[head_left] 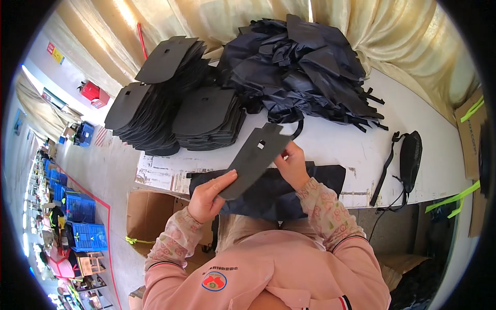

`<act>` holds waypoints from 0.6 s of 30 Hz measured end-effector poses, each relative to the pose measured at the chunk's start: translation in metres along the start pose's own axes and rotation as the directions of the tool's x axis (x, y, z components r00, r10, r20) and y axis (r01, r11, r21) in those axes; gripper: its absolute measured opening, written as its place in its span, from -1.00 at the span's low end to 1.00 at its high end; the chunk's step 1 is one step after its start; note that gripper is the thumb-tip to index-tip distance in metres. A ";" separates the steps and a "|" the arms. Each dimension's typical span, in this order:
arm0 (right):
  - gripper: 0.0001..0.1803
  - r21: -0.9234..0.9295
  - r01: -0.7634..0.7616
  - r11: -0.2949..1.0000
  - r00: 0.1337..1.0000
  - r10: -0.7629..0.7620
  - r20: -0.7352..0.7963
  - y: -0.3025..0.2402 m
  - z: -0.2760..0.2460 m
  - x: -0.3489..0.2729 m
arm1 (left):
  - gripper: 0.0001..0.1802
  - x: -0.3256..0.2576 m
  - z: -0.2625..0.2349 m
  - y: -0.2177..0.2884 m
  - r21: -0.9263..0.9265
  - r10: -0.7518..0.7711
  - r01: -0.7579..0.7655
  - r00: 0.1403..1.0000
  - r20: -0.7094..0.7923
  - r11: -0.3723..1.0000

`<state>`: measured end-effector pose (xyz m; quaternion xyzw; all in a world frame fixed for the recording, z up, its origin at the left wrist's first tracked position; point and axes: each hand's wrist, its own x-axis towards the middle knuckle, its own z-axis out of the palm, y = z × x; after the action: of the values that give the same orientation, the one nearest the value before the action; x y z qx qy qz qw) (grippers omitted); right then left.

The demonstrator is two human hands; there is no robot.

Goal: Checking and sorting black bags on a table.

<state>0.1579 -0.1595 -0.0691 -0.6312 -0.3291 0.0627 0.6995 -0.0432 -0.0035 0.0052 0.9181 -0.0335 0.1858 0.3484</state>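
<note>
A flat black panel (249,165) with a small rectangular slot is held up at a slant between my two hands. My left hand (211,195) closes around its lower left end, thumb on top. At the upper right edge, the fingers of my right hand (292,163) pinch the same panel. Below it, a piece of black fabric (320,178) lies over the table's front edge and hangs toward my lap. Behind my left hand stand stacks of similar black panels (205,111). Farther back is a big heap of black fabric pieces (305,67) with straps.
The white table (429,170) has worn paint. At its right lies a black padded pouch (410,157) with a strap and cord. An open cardboard box (150,214) sits below the table at left. Curtains (408,36) hang behind. Blue crates (88,235) line the floor far left.
</note>
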 end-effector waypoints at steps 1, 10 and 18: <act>-0.92 0.000 -0.001 1.000 1.000 0.001 0.001 0.000 -0.002 -0.003 | -0.39 -0.002 0.000 -0.002 -0.010 0.012 -0.012 0.999 0.043 1.000; -0.84 -0.109 0.064 0.992 0.996 -0.057 0.073 0.007 -0.018 -0.022 | -0.34 -0.005 0.008 -0.008 -0.171 -0.060 0.088 0.985 0.160 0.981; -0.81 0.045 0.001 0.999 0.895 -0.021 0.446 0.006 -0.029 -0.012 | -0.34 0.023 0.020 -0.009 -0.341 -0.160 0.227 0.964 0.214 0.912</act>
<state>0.1658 -0.1891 -0.0786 -0.5828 -0.4831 0.2090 0.6192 -0.0134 -0.0083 -0.0054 0.8499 -0.0073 0.0564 0.5238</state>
